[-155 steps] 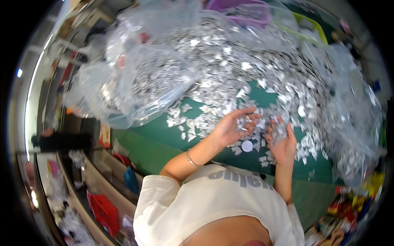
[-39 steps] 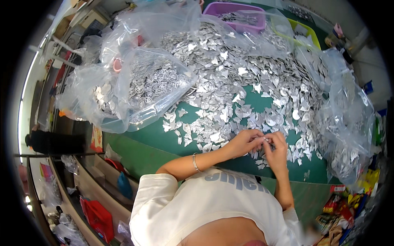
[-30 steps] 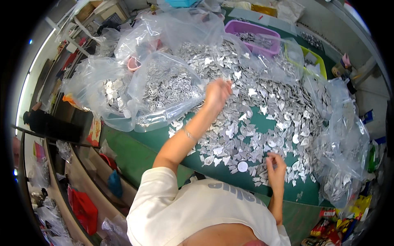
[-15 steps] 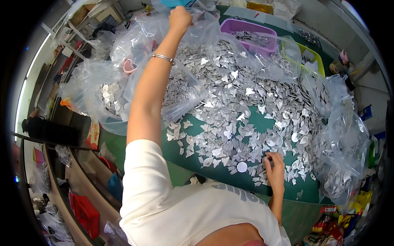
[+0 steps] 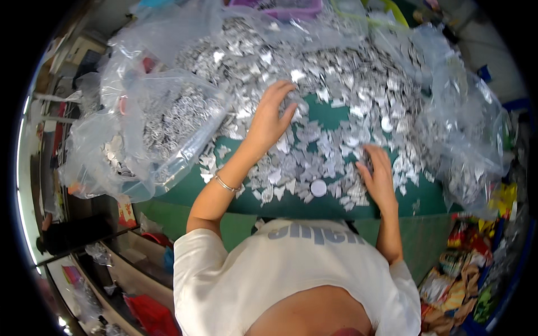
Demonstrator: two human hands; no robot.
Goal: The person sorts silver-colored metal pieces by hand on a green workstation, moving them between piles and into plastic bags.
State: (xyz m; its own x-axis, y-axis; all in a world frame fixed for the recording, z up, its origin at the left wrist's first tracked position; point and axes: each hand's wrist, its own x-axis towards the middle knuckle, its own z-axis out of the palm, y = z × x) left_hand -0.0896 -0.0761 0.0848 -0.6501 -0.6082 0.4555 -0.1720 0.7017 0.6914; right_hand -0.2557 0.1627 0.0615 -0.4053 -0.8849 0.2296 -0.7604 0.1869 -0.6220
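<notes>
Table (image 5: 274, 209), green, runs along the person's front; near its edge lie a pale round disc (image 5: 318, 188) and flat silver pieces (image 5: 305, 162), spreading back into a heap. Over the nearer ones curves the right hand (image 5: 381, 176), thumb and fingers parted, no piece visible in it. Farther off, the left hand (image 5: 269, 120) spreads loosely, seemingly empty. Overlapping pieces probably separate best with a light fingertip pinch. Beyond stands a purple basket (image 5: 305, 11).
</notes>
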